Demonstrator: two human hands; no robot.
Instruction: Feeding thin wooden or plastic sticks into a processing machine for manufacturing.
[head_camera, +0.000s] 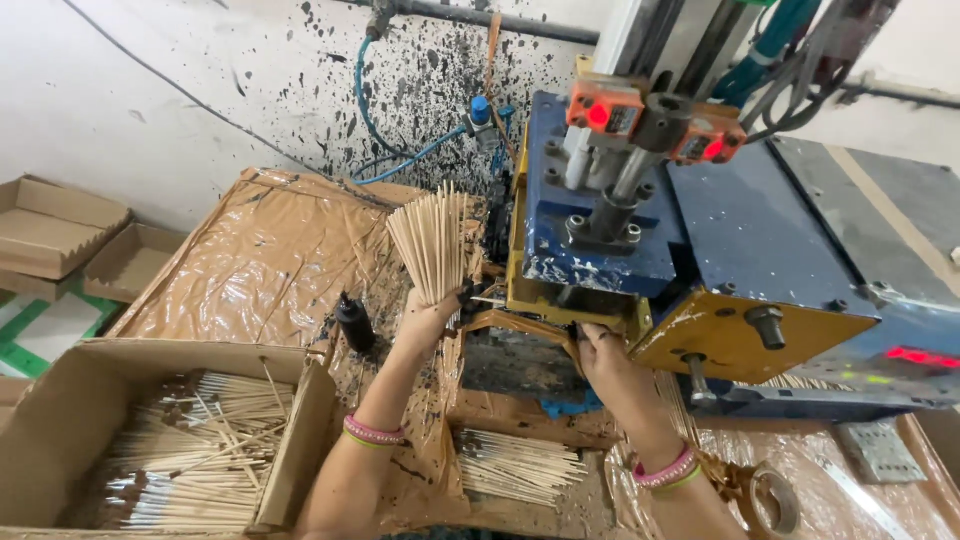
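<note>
Setting: whitewashed wall (150, 110) spattered black, upper left of frame; bench draped in crinkled brown plastic sheet (260, 260).
Stick bundle (432, 240): centre frame, fanned upward; thin pale wooden sticks, judged light, stiff, easily snapped.
Hold point: judged best at the gathered lower end, where the fan is tight.
Left hand (428, 320): fist closed round the bundle's base.
Right hand (605, 360): fingers pressed under the yellow edge of the machine; whether it grips anything, cannot tell.
Machine (640, 220): blue and yellow painted metal, chipped, hard-edged.
Cardboard box (60, 440): lower left, holds loose sticks.
Loose stick pile (515, 465): bottom centre, lying flat.
</note>
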